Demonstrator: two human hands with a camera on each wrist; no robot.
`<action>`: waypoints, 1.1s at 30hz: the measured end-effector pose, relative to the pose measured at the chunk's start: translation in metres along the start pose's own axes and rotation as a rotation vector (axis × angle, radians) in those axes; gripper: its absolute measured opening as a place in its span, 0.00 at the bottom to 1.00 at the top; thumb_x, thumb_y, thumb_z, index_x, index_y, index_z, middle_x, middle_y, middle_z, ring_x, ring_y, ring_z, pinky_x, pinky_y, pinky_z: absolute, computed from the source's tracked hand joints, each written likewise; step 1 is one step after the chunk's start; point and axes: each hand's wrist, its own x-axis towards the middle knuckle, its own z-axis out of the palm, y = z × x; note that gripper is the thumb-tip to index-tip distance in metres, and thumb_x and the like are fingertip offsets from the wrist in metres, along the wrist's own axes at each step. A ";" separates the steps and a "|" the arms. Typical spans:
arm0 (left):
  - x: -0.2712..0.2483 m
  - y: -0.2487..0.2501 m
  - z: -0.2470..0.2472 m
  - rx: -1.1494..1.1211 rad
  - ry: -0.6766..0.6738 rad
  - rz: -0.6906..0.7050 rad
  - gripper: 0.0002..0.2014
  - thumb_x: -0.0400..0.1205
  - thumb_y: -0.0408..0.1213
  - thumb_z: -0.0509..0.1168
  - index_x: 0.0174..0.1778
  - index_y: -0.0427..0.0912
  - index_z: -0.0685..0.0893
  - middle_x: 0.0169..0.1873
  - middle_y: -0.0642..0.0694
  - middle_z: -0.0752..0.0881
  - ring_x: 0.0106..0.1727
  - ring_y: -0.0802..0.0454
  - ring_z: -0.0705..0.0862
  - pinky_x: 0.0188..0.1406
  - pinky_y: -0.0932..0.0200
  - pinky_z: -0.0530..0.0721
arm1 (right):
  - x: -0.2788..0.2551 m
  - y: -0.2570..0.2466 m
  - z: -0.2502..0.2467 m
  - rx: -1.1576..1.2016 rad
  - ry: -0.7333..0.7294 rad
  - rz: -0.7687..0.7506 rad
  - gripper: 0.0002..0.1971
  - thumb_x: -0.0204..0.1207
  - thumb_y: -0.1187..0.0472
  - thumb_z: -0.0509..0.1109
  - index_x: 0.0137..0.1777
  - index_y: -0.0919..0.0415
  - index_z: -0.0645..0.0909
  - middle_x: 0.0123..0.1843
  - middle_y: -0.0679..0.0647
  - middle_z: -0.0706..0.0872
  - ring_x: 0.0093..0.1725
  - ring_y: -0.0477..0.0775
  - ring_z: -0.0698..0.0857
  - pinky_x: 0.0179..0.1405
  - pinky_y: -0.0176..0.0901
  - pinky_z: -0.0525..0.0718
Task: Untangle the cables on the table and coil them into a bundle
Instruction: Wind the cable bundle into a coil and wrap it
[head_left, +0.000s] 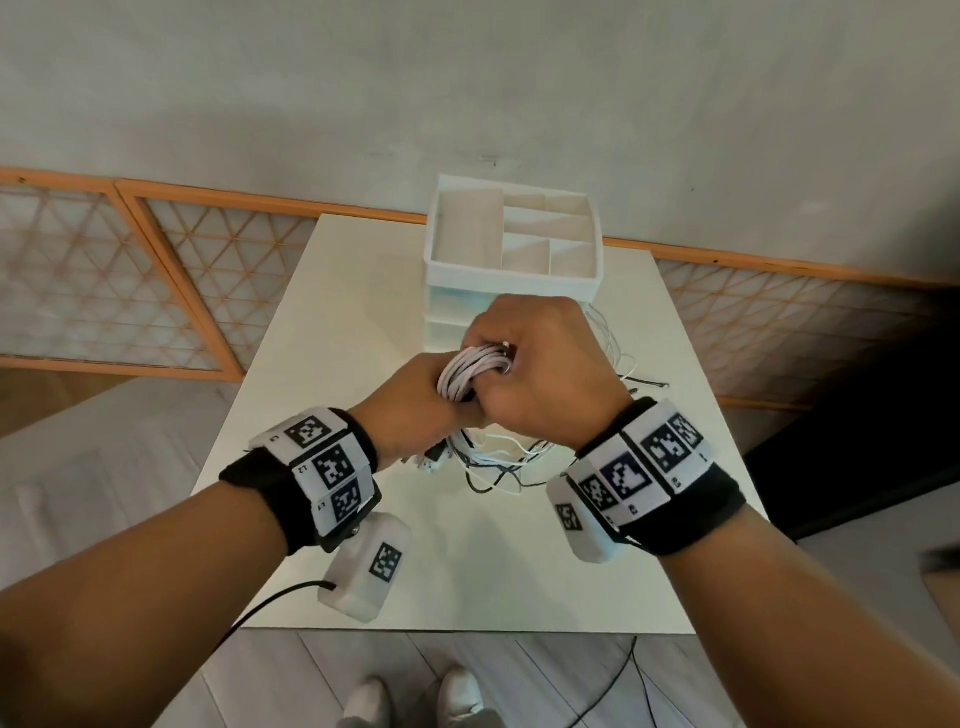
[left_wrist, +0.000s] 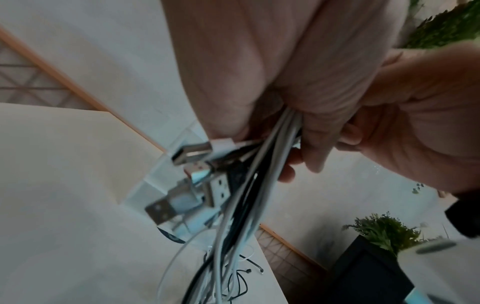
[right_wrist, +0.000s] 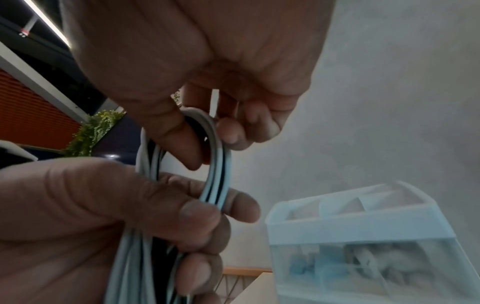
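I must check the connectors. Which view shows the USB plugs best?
The left wrist view: the USB plugs of the cables hang close below the left hand. The head view shows only a glimpse; the right wrist view shows none.
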 end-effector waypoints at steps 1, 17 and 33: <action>-0.001 -0.001 0.000 -0.002 0.021 0.010 0.17 0.77 0.20 0.69 0.32 0.48 0.80 0.17 0.60 0.81 0.19 0.66 0.75 0.22 0.73 0.72 | 0.001 -0.001 0.000 -0.016 -0.014 0.006 0.11 0.56 0.62 0.67 0.36 0.56 0.90 0.33 0.49 0.86 0.35 0.55 0.84 0.33 0.55 0.84; -0.003 -0.009 -0.001 -0.122 0.136 0.074 0.18 0.84 0.45 0.67 0.38 0.34 0.89 0.31 0.40 0.90 0.26 0.51 0.85 0.25 0.60 0.80 | -0.004 0.000 0.002 0.451 0.099 0.324 0.18 0.67 0.66 0.78 0.56 0.52 0.86 0.40 0.35 0.89 0.30 0.38 0.85 0.36 0.29 0.80; -0.003 -0.004 -0.025 -0.329 0.224 -0.092 0.23 0.82 0.55 0.66 0.30 0.40 0.75 0.16 0.52 0.65 0.18 0.51 0.64 0.27 0.56 0.79 | -0.059 0.084 0.044 -0.248 -0.271 0.567 0.26 0.76 0.45 0.72 0.21 0.55 0.70 0.23 0.49 0.74 0.33 0.58 0.79 0.28 0.42 0.68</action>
